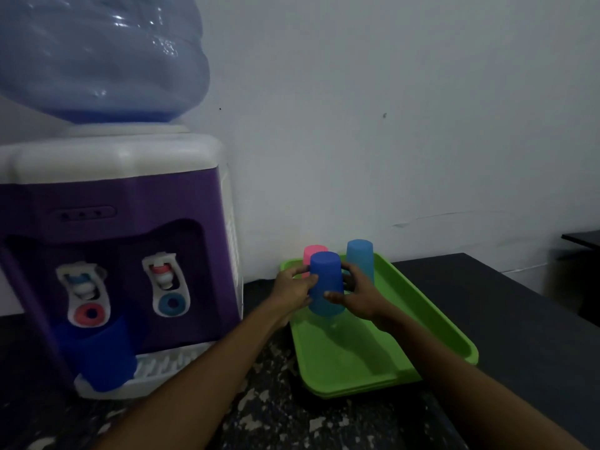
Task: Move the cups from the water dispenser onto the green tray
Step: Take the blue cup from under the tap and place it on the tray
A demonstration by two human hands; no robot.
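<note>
A blue cup (325,280) is upside down over the far left part of the green tray (350,355). My left hand (293,289) grips its left side and my right hand (358,293) grips its right side. I cannot tell whether its rim touches the tray. Behind it a pink cup (314,253) and a light blue cup (360,261) stand upside down on the tray. Another dark blue cup (105,355) stands upright on the drip grille of the purple water dispenser (120,203), under the left tap.
The dispenser carries a large blue water bottle (97,56) and stands at the left on a dark speckled counter (276,417). A white wall (389,125) runs behind the tray. A dark table edge (581,237) shows at the far right.
</note>
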